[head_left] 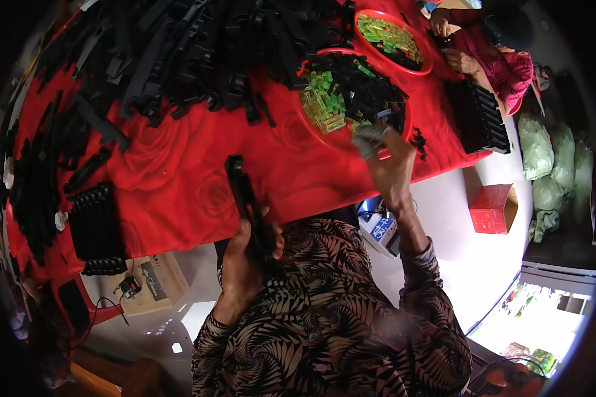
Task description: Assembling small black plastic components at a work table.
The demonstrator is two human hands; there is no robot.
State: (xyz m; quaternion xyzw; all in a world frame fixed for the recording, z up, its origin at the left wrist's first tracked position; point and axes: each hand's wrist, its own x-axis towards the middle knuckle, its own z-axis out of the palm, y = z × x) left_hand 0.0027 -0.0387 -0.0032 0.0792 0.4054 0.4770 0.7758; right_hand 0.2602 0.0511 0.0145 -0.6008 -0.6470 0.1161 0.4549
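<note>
My left hand [244, 261] is wrapped round a long black plastic part [246, 192], held upright at the table's near edge. My right hand [392, 165] reaches over the near rim of a red basin [409, 122], its fingers drawn together. Something greyish shows at its fingertips, too blurred to tell whether it is a covering or a thing held. In this basin lie yellow-green translucent pieces [324, 109] on the left and small black pieces [371, 86] on the right.
A large heap of long black parts [179, 53] covers the far left of the red tablecloth [172, 145]. Stacked black parts stand at the left edge [94, 221] and right [477, 119]. A second red basin [425, 40] is behind. Another person's hand [462, 61] works at the far right.
</note>
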